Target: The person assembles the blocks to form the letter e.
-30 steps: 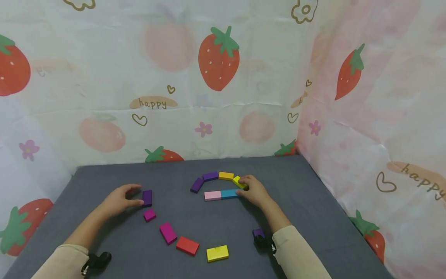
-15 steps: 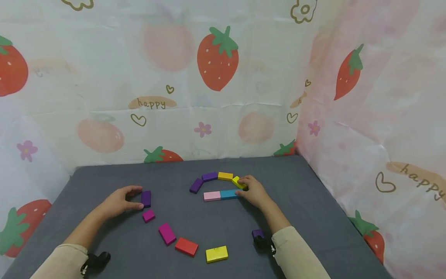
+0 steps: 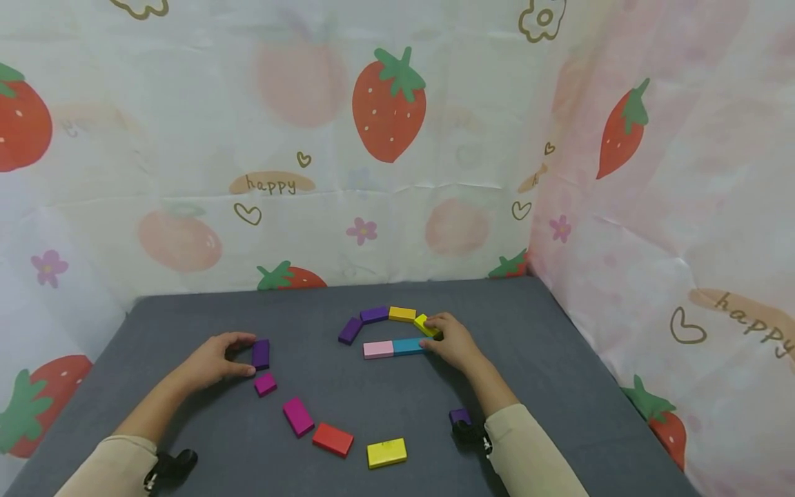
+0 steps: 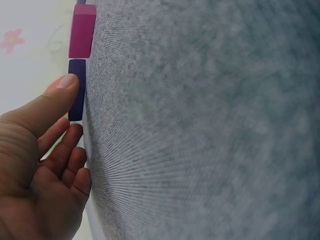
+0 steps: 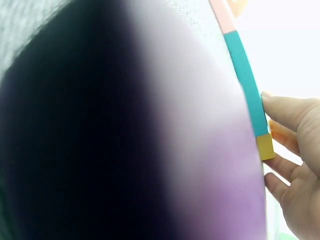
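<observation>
My left hand (image 3: 214,360) is at the left end of a curved row of blocks, its thumb and index finger at opposite ends of a dark purple block (image 3: 261,354). In the left wrist view, the thumb overlaps that purple block (image 4: 77,109), while the other fingers are loosely bent behind it. At the back, my right hand (image 3: 456,342) has its index finger on a yellow block (image 3: 422,322) and its thumb at the end of a blue block (image 3: 408,346). The right wrist view shows the yellow block's end (image 5: 265,147) against the blue one, between thumb and fingers.
A pink block (image 3: 377,350) adjoins the blue one; two purple blocks and an orange block (image 3: 402,314) form an arc behind. Magenta blocks (image 3: 299,417), a red block (image 3: 332,440) and another yellow block (image 3: 386,453) curve across the front. One purple block (image 3: 459,415) lies beside the right wrist camera.
My left index finger and thumb have shifted slightly right, closer around the purple block. The right hand and the other blocks stay in place.
</observation>
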`<act>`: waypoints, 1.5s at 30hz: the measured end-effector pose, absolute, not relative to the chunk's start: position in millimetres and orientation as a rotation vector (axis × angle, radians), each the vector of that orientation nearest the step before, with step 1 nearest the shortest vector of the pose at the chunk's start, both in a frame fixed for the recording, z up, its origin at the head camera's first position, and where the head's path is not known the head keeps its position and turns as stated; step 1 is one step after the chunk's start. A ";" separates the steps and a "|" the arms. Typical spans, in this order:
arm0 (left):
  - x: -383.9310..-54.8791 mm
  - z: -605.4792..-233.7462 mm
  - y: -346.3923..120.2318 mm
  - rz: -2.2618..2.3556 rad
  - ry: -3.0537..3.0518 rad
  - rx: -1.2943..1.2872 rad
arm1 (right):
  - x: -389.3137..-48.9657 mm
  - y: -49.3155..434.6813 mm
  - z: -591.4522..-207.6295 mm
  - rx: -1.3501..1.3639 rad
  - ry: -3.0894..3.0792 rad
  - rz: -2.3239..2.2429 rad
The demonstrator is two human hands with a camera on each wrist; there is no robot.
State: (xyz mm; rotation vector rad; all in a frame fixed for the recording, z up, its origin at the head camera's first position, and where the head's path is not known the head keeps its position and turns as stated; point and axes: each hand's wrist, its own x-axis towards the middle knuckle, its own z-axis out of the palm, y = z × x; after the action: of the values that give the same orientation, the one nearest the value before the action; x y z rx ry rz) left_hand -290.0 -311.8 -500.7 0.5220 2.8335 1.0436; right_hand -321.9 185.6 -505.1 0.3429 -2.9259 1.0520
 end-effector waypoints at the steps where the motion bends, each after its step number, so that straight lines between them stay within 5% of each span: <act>1: -290.1 -501.4 -311.9 1.041 2.835 0.527 | -321.7 185.5 -505.2 0.344 -2.927 1.051; 33: -280.7 -492.9 -312.0 1.092 2.857 0.387 | -319.9 183.4 -504.3 0.352 -2.943 1.042; 45: -275.1 -487.2 -266.3 1.159 2.816 0.513 | -320.3 183.5 -504.3 0.346 -2.935 1.054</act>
State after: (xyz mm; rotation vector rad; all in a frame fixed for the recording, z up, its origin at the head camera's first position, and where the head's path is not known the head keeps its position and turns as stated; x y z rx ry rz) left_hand -275.1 -266.3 -487.2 0.5129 2.8160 1.1587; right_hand -320.3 183.5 -504.3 0.3455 -2.9353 1.0542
